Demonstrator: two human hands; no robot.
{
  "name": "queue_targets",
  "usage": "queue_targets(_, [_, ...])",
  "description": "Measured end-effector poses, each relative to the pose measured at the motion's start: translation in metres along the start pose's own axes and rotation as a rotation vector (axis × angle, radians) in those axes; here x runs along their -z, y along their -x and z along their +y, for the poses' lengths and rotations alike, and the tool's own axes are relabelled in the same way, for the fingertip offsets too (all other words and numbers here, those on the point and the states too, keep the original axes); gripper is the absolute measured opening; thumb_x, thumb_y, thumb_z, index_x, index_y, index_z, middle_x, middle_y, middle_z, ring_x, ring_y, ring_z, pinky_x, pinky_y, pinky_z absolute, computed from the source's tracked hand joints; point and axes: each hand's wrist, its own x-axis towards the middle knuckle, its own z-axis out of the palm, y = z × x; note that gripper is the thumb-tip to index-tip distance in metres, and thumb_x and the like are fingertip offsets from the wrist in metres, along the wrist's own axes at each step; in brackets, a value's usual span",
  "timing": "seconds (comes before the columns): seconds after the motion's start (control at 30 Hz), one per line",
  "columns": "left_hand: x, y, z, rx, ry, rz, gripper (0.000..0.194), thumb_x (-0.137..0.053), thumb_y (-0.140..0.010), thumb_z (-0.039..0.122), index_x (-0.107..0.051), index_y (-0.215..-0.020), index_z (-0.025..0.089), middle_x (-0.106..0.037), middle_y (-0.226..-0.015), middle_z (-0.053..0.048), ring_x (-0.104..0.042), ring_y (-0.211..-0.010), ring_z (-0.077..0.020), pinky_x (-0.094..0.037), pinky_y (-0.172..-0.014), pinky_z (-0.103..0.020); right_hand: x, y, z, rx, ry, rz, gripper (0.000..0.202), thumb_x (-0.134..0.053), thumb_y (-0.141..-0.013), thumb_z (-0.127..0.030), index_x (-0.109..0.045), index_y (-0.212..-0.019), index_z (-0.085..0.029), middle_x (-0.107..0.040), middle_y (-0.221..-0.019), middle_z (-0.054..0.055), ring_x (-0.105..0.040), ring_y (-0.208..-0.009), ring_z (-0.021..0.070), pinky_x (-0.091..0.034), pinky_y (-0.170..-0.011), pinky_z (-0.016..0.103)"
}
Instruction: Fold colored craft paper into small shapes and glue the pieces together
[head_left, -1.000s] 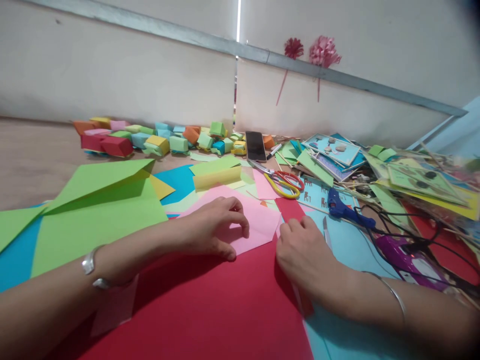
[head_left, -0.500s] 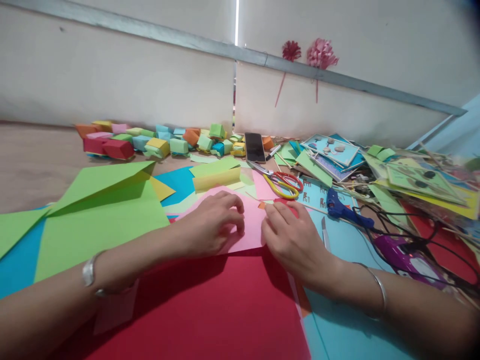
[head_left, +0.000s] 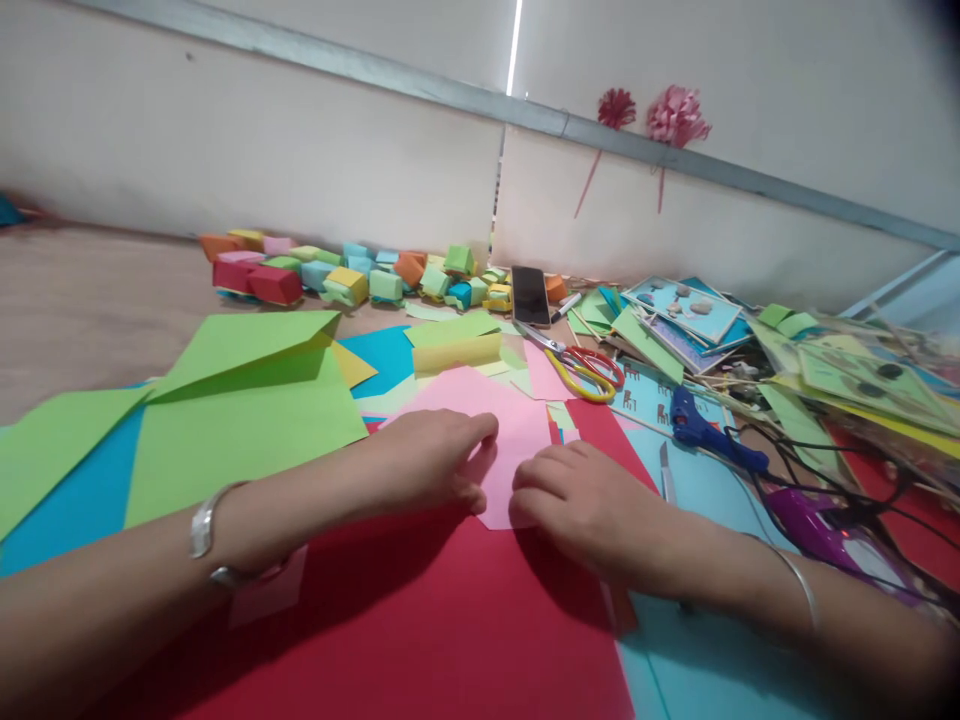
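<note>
A pink sheet of paper [head_left: 504, 430] lies in front of me, its near edge overlapping a large red sheet [head_left: 420, 630]. My left hand [head_left: 439, 455] rests over the pink sheet's left part, thumb and forefinger apart, with no object visible between them. At the sheet's right edge, my right hand [head_left: 574, 500] has its fingers curled together on the paper; the fingertips are partly hidden. A small pink piece [head_left: 266, 590] shows beneath my left wrist.
Scissors [head_left: 581, 365], a phone [head_left: 530, 297] and folded paper blocks [head_left: 277, 283] lie beyond my hands. To the right are a craft knife [head_left: 667, 475], a blue glue gun [head_left: 709, 430] and a purple device [head_left: 832, 540] with black cables. Green sheets [head_left: 247, 410] lie left.
My left fingers have gone from curled to straighter, lower over the pink sheet. My right hand has moved slightly nearer me along its right edge. The view has shifted left.
</note>
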Motion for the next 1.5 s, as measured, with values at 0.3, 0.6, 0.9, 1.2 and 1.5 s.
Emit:
queue_targets(0.3, [0.001,-0.003,-0.003,0.026,0.006,-0.031,0.037,-0.072,-0.069,0.042,-0.054,-0.095,0.022,-0.066,-0.088,-0.005,-0.06,-0.077,-0.0241,-0.032,-0.056,-0.028,0.003,0.002,0.0,-0.018,-0.029,0.205,0.024,-0.046,-0.095,-0.007,-0.064,-0.08,-0.013,-0.071,-0.092,0.009,-0.06,-0.084,0.0192,-0.043,-0.073,0.034])
queue_targets(0.6, [-0.004,-0.002,-0.003,0.02,0.001,0.011,0.039,-0.072,-0.065,0.045,-0.055,-0.09,0.022,-0.069,-0.091,-0.007,-0.062,-0.078,-0.0261,-0.033,-0.054,-0.029,-0.008,-0.002,0.028,-0.142,-0.549,0.15,0.025,-0.054,-0.079,0.004,-0.067,-0.076,-0.016,-0.072,-0.092,0.005,-0.065,-0.085,0.0139,-0.05,-0.073,0.025])
queue_targets(0.9, [-0.001,0.003,0.006,0.055,0.054,-0.043,0.01,-0.067,-0.069,0.033,-0.067,-0.068,0.023,-0.071,-0.068,-0.003,-0.063,-0.066,-0.0217,-0.032,-0.052,-0.029,-0.007,-0.005,0.025,-0.339,-0.609,0.032,0.013,-0.063,-0.089,-0.016,-0.064,-0.077,-0.014,-0.066,-0.088,0.008,-0.059,-0.082,0.0147,-0.047,-0.072,0.026])
queue_targets(1.2, [0.002,0.011,0.013,0.009,0.052,-0.108,0.017,-0.056,-0.076,0.024,-0.074,-0.078,0.023,-0.076,-0.078,-0.004,-0.063,-0.067,-0.0201,-0.035,-0.055,-0.028,-0.035,-0.005,0.022,-0.429,-0.427,0.129,0.033,-0.065,-0.089,-0.039,-0.056,-0.068,-0.015,-0.056,-0.079,0.004,-0.049,-0.073,0.0138,-0.039,-0.064,0.025])
queue_targets(1.5, [0.0,0.009,0.017,0.064,0.033,-0.109,0.021,-0.06,-0.075,0.034,-0.077,-0.075,0.021,-0.075,-0.071,-0.008,-0.063,-0.063,-0.0221,-0.035,-0.054,-0.029,-0.042,-0.008,0.023,-0.395,-0.329,0.191,0.047,-0.049,-0.094,-0.053,-0.053,-0.065,-0.016,-0.052,-0.073,0.002,-0.044,-0.067,0.0134,-0.033,-0.059,0.025])
